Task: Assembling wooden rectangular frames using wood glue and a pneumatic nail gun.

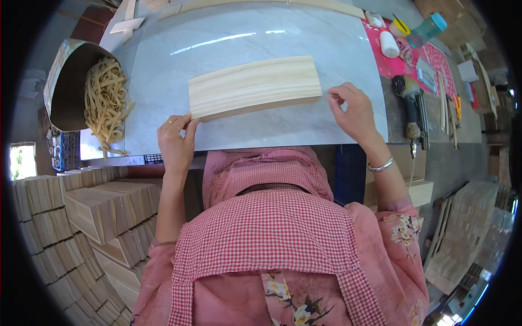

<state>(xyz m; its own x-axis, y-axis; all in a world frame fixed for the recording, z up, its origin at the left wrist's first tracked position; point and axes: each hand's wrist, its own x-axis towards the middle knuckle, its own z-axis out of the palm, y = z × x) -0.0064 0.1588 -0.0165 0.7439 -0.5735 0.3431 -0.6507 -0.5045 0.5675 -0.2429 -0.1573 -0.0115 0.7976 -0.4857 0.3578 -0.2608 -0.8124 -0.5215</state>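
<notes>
One long, rectangular pale-wood piece (pixel 254 84) lay on the grey-white marbled bench (pixel 163 68); left hand (pixel 178 136) touched its near-left corner, grip unclear; right hand (pixel 352 108), curled, stood off its right end, contents unclear; light, level steadying seemed advisable.

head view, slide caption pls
Left hand at one corner of a long, pale wooden piece on a glossy grey tabletop; right hand apart.
</notes>
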